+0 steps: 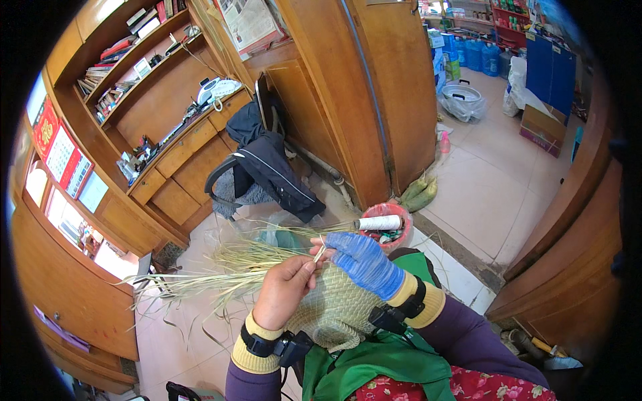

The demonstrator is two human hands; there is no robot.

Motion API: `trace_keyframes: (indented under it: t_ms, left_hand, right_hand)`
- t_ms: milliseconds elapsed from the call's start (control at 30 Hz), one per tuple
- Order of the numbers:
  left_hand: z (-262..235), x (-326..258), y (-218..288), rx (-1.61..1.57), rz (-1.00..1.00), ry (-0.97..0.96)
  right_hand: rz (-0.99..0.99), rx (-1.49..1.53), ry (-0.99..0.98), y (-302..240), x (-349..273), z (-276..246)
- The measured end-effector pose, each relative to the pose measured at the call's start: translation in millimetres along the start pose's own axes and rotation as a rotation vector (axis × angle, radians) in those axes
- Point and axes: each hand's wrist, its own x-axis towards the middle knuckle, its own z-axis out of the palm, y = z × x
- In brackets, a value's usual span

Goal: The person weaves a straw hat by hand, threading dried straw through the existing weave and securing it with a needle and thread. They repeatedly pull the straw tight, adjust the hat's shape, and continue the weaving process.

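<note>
My bare left hand (286,287) pinches a few straw strands (319,254) between thumb and finger. Right beside it, my right hand (364,262), in a blue knitted fingerless glove, closes its fingertips on the same strands. Under both hands a braided straw piece (344,301), pale green and rounded, rests on my lap. Long loose straw ends (231,271) fan out from it to the left. Just beyond the gloved hand lies a spool of white thread (379,222), on the rim of a red bucket (405,235) with small items inside.
A chair draped with a dark jacket (277,170) stands ahead, near a wooden desk with shelves (177,157). Green corn cobs (420,192) lean by the wooden partition (354,100). Through the doorway are a metal pot (461,93), a cardboard box (543,128) and blue water jugs (489,59).
</note>
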Motion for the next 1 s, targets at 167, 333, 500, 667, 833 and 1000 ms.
trace_keyframes:
  t_ms: [167,333,500,667,833,1000]
  left_hand:
    - [5,4,-9,0.105,0.103,0.05]
    - [9,7,-19,0.409,0.36,0.24]
    - [6,-2,-21,0.58,0.38,0.292]
    - [4,5,-29,0.746,0.403,0.297]
    - [-2,15,-45,0.614,0.421,0.316]
    - [-4,-2,-34,0.913,0.4,0.255]
  right_hand:
    - [0.108,-0.251,0.059,-12,1,0]
    - [0.28,0.006,0.173,-11,2,0]
    - [0.053,-0.081,0.094,-3,0,-1]
    - [-0.097,-0.48,0.063,4,11,4]
    - [-0.018,-0.353,0.086,15,14,3]
    - [-0.294,-0.791,0.095,34,10,0]
